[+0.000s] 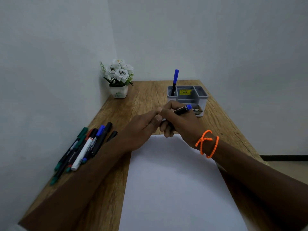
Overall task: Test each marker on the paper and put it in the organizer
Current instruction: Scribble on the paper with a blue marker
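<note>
marker (180,110) clamped in right hand (180,121), cap end pinched by left hand (145,124), so paper (175,180) could get smeared if it's yanked

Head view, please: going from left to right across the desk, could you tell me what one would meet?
Pile of markers → flower pot → left hand → right hand holding a blue-ended marker → grey organizer → orange bracelet.

Wooden table (146,95), bearing: white paper (175,180), lower centre; loose markers (83,147), left edge; grey organizer (188,99), upper right; potted white flowers (119,79), upper left.
</note>
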